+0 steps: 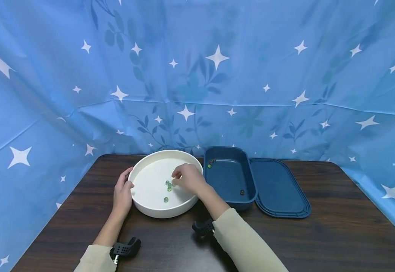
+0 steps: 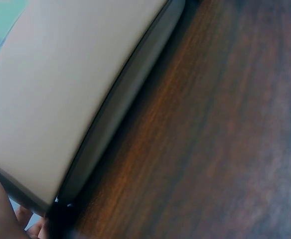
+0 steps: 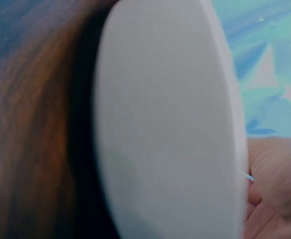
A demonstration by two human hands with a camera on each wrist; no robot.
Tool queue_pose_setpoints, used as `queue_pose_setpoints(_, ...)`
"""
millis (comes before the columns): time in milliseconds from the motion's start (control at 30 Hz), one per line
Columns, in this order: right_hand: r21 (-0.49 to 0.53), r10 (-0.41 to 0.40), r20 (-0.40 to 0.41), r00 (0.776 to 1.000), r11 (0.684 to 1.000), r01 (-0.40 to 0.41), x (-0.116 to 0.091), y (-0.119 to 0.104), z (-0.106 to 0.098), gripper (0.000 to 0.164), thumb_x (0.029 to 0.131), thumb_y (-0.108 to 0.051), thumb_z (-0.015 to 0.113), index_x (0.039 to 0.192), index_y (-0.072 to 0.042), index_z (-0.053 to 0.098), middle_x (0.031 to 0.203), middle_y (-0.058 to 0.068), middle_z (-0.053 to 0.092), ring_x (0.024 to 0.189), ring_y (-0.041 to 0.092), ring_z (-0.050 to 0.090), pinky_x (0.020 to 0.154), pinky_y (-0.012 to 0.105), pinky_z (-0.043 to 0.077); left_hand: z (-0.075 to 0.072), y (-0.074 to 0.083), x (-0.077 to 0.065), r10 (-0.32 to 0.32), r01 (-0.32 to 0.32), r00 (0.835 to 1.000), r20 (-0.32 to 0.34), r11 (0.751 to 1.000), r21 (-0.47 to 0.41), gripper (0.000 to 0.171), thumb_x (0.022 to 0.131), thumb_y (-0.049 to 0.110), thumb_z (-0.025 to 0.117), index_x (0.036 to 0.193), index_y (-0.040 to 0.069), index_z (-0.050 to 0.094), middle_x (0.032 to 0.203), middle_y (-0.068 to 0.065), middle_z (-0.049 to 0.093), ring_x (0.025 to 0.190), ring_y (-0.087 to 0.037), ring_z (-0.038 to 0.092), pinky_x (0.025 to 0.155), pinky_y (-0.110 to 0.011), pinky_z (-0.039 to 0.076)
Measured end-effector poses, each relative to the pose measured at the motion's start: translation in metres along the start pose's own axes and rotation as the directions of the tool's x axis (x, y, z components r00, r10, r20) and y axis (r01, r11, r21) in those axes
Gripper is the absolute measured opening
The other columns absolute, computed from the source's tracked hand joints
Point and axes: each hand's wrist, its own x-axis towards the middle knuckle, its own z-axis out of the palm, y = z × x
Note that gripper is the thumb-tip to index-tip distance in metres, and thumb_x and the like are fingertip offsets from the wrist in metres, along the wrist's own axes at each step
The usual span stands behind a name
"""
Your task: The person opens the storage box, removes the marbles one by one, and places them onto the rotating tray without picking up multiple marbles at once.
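A round white tray with a raised wall sits on the dark wooden table. My left hand holds its left side, thumb at the rim and fingers along the outer wall. Several green glass marbles lie near the middle of the tray. My right hand reaches in over the right rim, fingers bent and fingertips right beside the marbles; I cannot tell whether a marble is between them. In the right wrist view the tray's outer wall hides the fingertips.
Right of the tray stands a deep blue container with a few marbles: a small group at its back left and a brown one near its front right. A flat blue lid lies beside it. Behind the table hangs a starry blue cloth.
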Motion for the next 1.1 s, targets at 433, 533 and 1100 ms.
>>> queue_pose_setpoints(433,0.064,0.010,-0.009,1.000,0.998,-0.009,-0.032,0.034,-0.075,0.025,0.092,-0.020,0.073,0.114,-0.009,0.075,0.102,0.004,0.073,0.090,0.019,0.066,0.075,0.031,0.057,0.000,0.000,0.000,-0.004,0.004,1.000,-0.004,1.000,0.012,0.065,0.092,0.005,0.030,0.155,0.014,0.039,0.163,-0.010,0.036,0.151,-0.030,0.033,0.119,-0.050,0.029)
queue_pose_setpoints(533,0.040,0.001,-0.002,1.000,0.999,-0.001,-0.041,0.050,-0.090,0.027,0.093,-0.022,0.072,0.116,-0.009,0.074,0.105,0.005,0.073,0.095,0.022,0.068,0.078,0.035,0.057,0.000,0.000,0.001,-0.002,0.002,1.000,-0.001,1.000,0.009,0.064,0.092,0.005,0.031,0.155,0.013,0.038,0.164,-0.010,0.035,0.152,-0.029,0.032,0.120,-0.051,0.029)
queue_pose_setpoints(1100,0.206,0.211,0.004,0.977,0.956,-0.208,-0.025,0.104,-0.085,0.033,0.095,-0.018,0.068,0.124,-0.003,0.069,0.111,0.013,0.071,0.099,0.028,0.070,0.079,0.041,0.060,-0.002,0.000,0.003,-0.010,0.010,1.000,0.006,1.000,0.013,0.064,0.093,0.006,0.031,0.156,0.013,0.038,0.164,-0.010,0.035,0.152,-0.029,0.032,0.121,-0.050,0.028)
